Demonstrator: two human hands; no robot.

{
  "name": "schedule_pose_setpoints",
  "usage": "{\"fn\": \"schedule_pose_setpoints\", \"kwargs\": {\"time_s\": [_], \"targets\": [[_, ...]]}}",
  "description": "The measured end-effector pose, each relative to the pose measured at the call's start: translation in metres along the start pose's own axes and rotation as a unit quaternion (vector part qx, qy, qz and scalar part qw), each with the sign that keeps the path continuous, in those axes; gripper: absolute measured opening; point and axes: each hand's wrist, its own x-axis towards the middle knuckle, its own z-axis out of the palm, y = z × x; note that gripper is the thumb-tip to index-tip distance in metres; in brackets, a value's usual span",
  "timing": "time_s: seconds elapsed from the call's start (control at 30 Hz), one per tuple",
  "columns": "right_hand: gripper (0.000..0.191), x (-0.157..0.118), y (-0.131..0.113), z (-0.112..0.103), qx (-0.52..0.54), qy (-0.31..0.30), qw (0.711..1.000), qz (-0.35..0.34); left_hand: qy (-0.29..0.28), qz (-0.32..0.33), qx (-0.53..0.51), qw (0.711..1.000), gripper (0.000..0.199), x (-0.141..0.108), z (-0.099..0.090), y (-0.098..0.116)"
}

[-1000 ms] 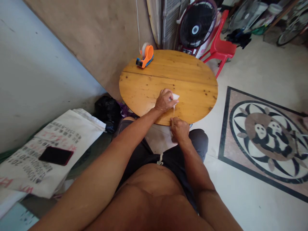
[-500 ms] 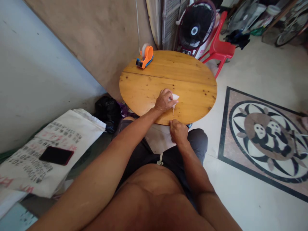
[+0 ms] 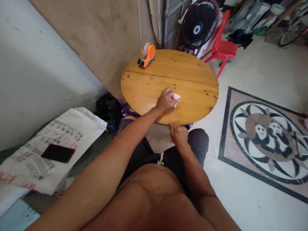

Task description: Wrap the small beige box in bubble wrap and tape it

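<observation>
Over the round wooden table (image 3: 144, 86), my left hand (image 3: 166, 99) is closed on a small white pointed thing (image 3: 177, 96), partly hidden by my fingers; its exact kind I cannot make out. From it a thin pale string (image 3: 174, 113) runs down toward my body. At the table's near edge, my right hand (image 3: 179, 132) is closed in a fist, with the string's lower end pinched between thumb and forefinger. The string looks straight and taut between the two hands.
An orange tape dispenser (image 3: 149, 55) stands at the table's back left. Behind the table are a fan (image 3: 198, 29) and a red chair (image 3: 222, 48). To my left, a phone (image 3: 58, 153) lies on white printed sacks (image 3: 83, 128), beside a black bag (image 3: 109, 110).
My right hand has drawn slightly down toward my body, and a little more string shows between the hands. My left hand stays in place on the white thing. The view has shifted slightly.
</observation>
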Motion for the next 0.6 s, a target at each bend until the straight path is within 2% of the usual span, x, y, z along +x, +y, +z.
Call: {"fn": "schedule_pose_setpoints", "kwargs": {"time_s": [0.13,0.23,0.3,0.37,0.4,0.47,0.53,0.6], "targets": [[0.04,0.001,0.006,0.001,0.01,0.017,1.0,-0.007,-0.001,0.011,-0.008,1.0,0.028,-0.001,0.0,-0.002],[0.04,-0.007,0.001,0.007,0.015,0.034,0.999,-0.007,-0.005,0.012,-0.007,1.0,0.027,-0.001,0.001,-0.004],[0.04,-0.025,-0.011,0.018,0.032,0.03,0.998,-0.04,0.001,0.008,-0.005,1.0,0.027,0.002,0.003,-0.006],[0.042,-0.052,-0.02,0.032,0.086,-0.028,0.983,-0.16,0.008,0.004,-0.003,1.0,0.028,0.007,0.005,-0.012],[0.043,-0.066,-0.02,0.038,0.109,-0.03,0.977,-0.179,0.011,0.003,-0.002,1.0,0.029,0.01,0.006,-0.016],[0.046,-0.086,-0.006,0.04,0.147,-0.003,0.973,-0.176,0.009,0.009,-0.008,1.0,0.03,0.014,0.009,-0.023],[0.052,-0.091,0.03,0.027,0.157,0.044,0.984,-0.07,0.016,0.018,-0.014,1.0,0.032,0.016,0.01,-0.028],[0.051,-0.084,0.078,0.002,0.192,0.051,0.98,0.007,0.019,0.024,-0.017,0.999,0.033,0.016,0.011,-0.03]]}}
